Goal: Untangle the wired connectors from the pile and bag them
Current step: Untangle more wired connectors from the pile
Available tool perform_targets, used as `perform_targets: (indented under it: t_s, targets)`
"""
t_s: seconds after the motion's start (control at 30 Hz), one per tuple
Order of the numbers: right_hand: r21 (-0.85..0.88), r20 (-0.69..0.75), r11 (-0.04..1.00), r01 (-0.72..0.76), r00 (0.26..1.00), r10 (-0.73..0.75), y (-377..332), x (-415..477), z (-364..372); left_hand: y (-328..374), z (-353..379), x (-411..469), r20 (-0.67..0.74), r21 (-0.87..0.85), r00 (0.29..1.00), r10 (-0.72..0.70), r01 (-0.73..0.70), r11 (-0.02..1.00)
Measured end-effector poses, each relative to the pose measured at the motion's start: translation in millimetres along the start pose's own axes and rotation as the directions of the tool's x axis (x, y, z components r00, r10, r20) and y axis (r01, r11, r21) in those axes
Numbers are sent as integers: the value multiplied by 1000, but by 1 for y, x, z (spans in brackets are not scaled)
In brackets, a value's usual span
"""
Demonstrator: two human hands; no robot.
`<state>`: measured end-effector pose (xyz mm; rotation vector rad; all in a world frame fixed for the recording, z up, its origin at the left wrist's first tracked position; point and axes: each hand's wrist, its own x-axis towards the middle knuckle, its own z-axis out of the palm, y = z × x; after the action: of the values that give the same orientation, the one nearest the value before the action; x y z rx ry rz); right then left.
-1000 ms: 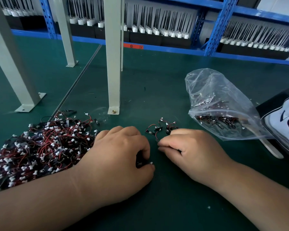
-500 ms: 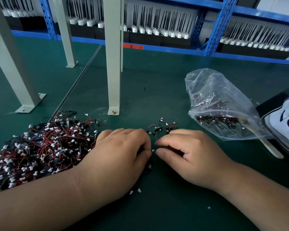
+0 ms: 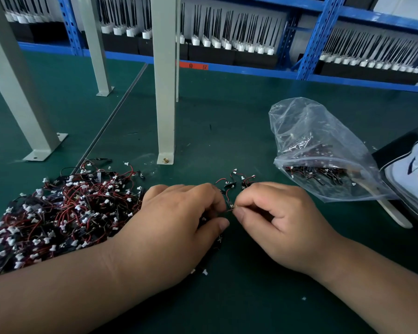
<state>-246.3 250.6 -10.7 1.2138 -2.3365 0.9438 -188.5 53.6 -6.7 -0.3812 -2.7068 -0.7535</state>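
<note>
Both hands work low at centre of the green mat (image 3: 227, 131). L hand (image 3: 179, 220) is curled, knuckles up, thumb and fingertips pinching one end of a wired connector (image 3: 230, 208); dark parts also show under its palm, can't tell how many. R hand (image 3: 280, 222) is curled too, thumb and index pinching the other end of that connector, so the two grips nearly touch.

The pile (image 3: 65, 213) of red/black leads w/ white plugs lies on the mat just left of the L hand, touching its outer edge. A few separated connectors (image 3: 238, 180) lie just beyond the fingertips. A couple of white bits (image 3: 205, 272) sit by the L wrist.

The clear plastic bag (image 3: 323, 150) lies on the mat to the right, near the R hand but apart, w/ connectors inside; no print seen on it.

Writing: red label (image 3: 197, 66) on the blue shelf (image 3: 311, 39) edge carries two Chinese characters, approx. 良 区. A white item (image 3: 415, 169) at the right edge has big dark letters, cut off and not readable.

Grey posts (image 3: 165, 92) stand bolted to the mat. Shelf holds black trays of antennas (image 3: 239, 42) w/ white bases.
</note>
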Motion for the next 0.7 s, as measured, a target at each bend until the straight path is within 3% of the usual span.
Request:
perform_targets:
  t_s: [0.3, 0.7]
  targets:
    - [149, -143, 987, -60, 986, 82, 4, 0, 0, -2, 1, 0, 14, 23, 1000, -10, 9, 1000]
    - [217, -144, 971, -103, 980, 136, 5, -1, -1, 0, -2, 0, 11, -37, 1000, -15, 16, 999]
